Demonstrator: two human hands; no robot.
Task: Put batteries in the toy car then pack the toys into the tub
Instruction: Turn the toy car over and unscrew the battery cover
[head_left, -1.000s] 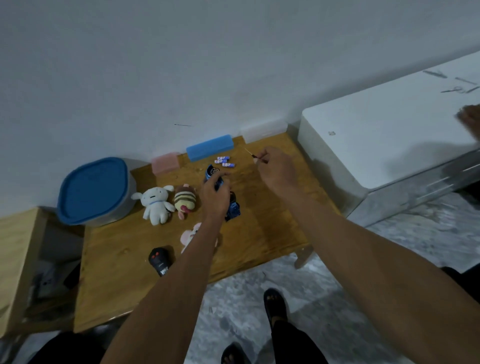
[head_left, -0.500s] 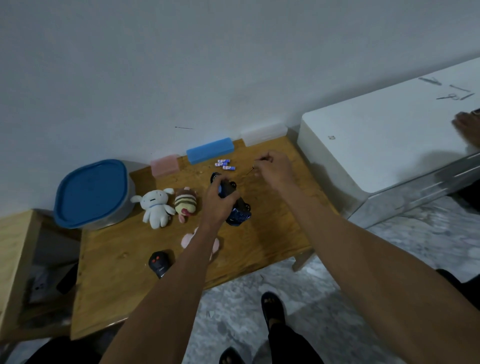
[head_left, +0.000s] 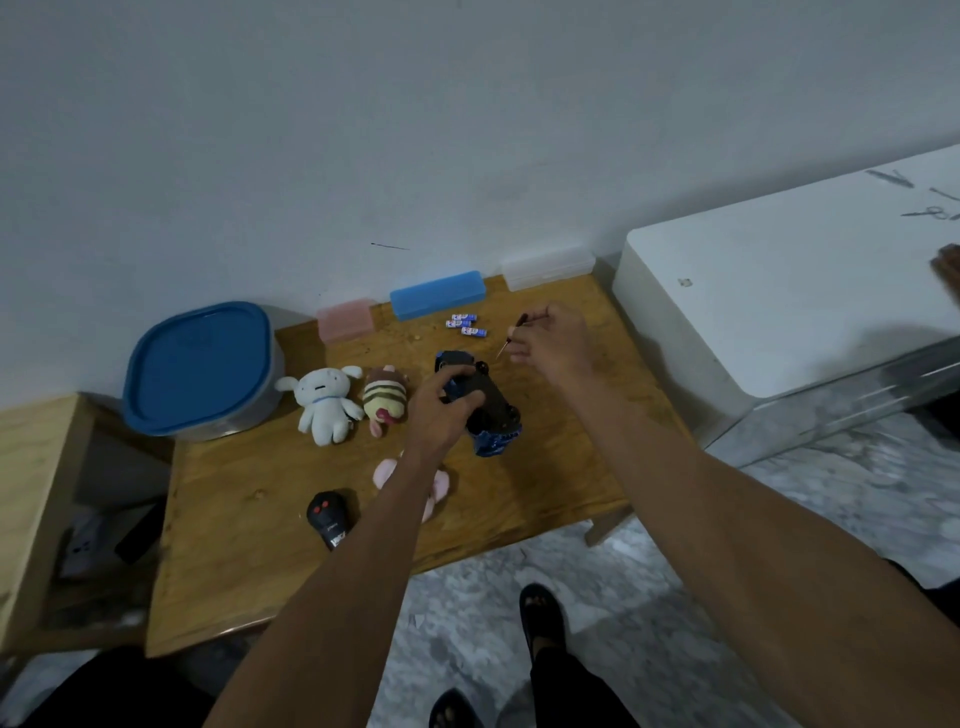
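Observation:
My left hand (head_left: 441, 405) grips the blue toy car (head_left: 491, 410), turned over so its black underside faces up, above the wooden table (head_left: 249, 519). My right hand (head_left: 553, 345) pinches a small screwdriver (head_left: 511, 338), tip pointing down-left towards the car. Three batteries (head_left: 465, 325) lie near the table's back edge. The grey tub (head_left: 200, 371) with its blue lid shut stands at the back left. A white plush (head_left: 327, 402), a striped plush (head_left: 384, 397), a pink plush (head_left: 387, 470) partly under my forearm, and a black remote (head_left: 327, 517) lie on the table.
A pink case (head_left: 345, 325), a blue case (head_left: 439, 293) and a clear case (head_left: 548, 267) line the wall. A white cabinet (head_left: 779, 291) stands to the right, another person's hand (head_left: 948, 270) at its edge. A wooden shelf (head_left: 36, 499) is at left.
My left hand has lifted and turned the car underside up, moving it right. My right hand has kept hold of the screwdriver and angled its tip towards the car.

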